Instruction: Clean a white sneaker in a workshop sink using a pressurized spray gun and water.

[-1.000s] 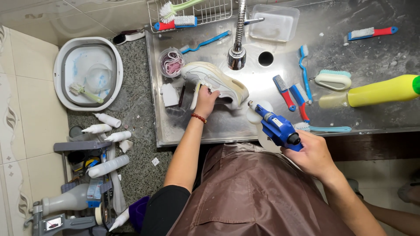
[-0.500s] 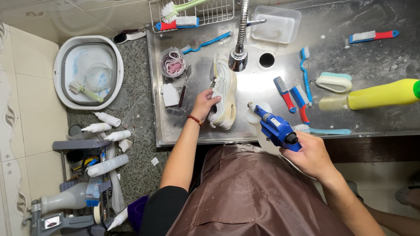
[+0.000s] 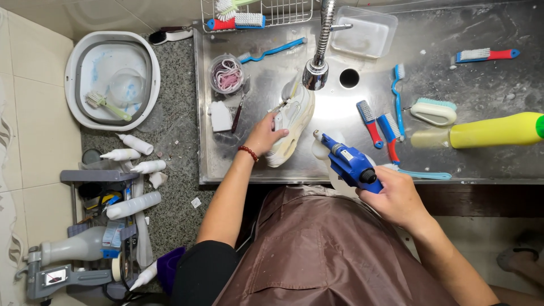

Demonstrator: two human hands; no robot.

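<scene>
White shoe (image 3: 293,116) in left hand (image 3: 263,135), wrist bent.

one white shoe (image 3: 292,122), one blue spray gun (image 3: 351,164), one yellow bottle (image 3: 487,131), two hands, one grey basin (image 3: 76,79), one clear tub (image 3: 362,33), four white squeeze bottles by the basin

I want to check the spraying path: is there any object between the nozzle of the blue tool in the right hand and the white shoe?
Nothing visible blocks it. The blue spray tool in the right hand points toward the white shoe, held by the left hand; only bare sink lies between.
</scene>
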